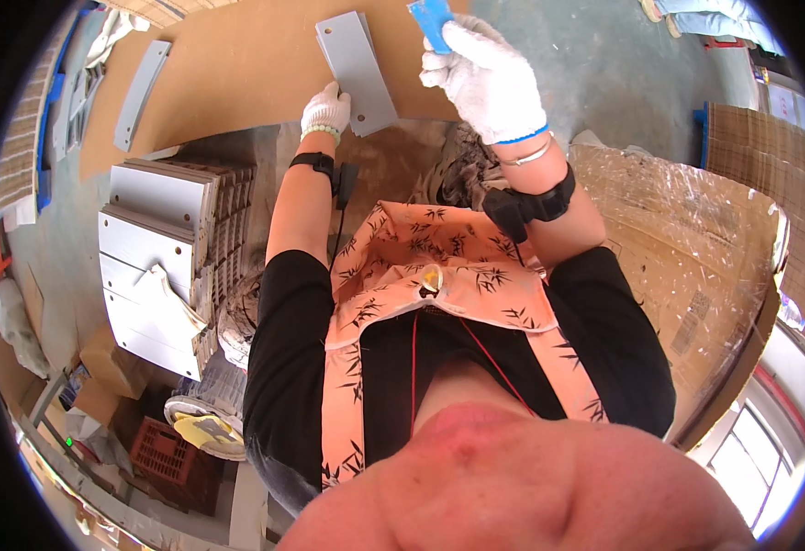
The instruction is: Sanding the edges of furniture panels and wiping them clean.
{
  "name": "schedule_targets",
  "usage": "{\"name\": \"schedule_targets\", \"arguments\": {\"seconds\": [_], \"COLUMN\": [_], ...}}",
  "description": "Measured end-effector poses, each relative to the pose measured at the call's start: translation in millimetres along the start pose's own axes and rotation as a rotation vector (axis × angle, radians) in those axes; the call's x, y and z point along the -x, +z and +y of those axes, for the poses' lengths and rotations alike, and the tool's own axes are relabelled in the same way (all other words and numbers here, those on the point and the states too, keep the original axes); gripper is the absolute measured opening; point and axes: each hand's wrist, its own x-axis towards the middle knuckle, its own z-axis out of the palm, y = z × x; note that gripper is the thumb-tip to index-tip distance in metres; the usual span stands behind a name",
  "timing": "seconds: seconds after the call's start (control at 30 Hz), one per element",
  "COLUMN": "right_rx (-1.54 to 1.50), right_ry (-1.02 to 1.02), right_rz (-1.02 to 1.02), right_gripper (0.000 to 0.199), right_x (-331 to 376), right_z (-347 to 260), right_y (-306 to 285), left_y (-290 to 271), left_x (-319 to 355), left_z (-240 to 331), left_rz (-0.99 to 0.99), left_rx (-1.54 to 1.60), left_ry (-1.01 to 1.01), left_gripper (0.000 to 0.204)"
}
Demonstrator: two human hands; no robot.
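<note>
My left hand [325, 112], in a white work glove, holds the near end of a flat grey panel [357, 72] with small holes, which lies on a brown cardboard sheet [237, 64]. My right hand [487, 78], also gloved, is raised to the right of the panel and grips a small blue flat piece [431, 20] between its fingertips. Both wrists carry black straps. My orange patterned apron fills the lower middle of the view.
A stack of grey panels [159, 257] stands at my left. Another grey strip [141, 92] lies on the cardboard's left part. A large flattened cardboard box [696, 266] sits at my right. A red crate [168, 455] and a white bucket [210, 404] are at lower left.
</note>
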Motion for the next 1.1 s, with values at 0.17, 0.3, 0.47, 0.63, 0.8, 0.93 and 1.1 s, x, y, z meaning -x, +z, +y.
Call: {"name": "schedule_targets", "arguments": {"seconds": [0.17,0.3,0.47,0.63,0.8,0.93,1.1], "right_rx": [0.021,0.019,-0.001,-0.088,-0.012,-0.090,-0.246], "right_ry": [0.055,0.117,0.121,0.132,0.050,0.059,-0.042], "right_rz": [0.095,0.094,0.078,0.085,0.071,0.004,-0.191], "right_gripper": [0.026,0.025,0.022,0.018,0.016,0.024,0.026], "right_x": [7.3,0.4,-0.3,-7.8,-12.8,-13.4,25.3], "right_z": [2.8,13.3,17.6,27.2,42.2,67.7,53.3], "right_y": [11.8,11.5,13.2,9.0,15.6,27.0,79.0], "left_y": [-1.2,-4.2,-11.4,-34.6,-74.6,-109.5,-142.3], "left_x": [5.0,20.2,48.6,86.1,126.2,159.6,196.4], "left_z": [0.8,-5.8,10.9,44.7,61.9,80.3,96.1], "left_rz": [-0.024,-0.064,0.118,0.000,0.068,0.184,0.498], "left_rx": [0.103,0.102,0.364,0.980,1.145,1.111,1.024], "left_ry": [0.071,0.002,0.063,0.080,0.281,0.276,0.501], "left_gripper": [0.039,0.045,0.051,0.034,0.018,0.016,0.016]}}
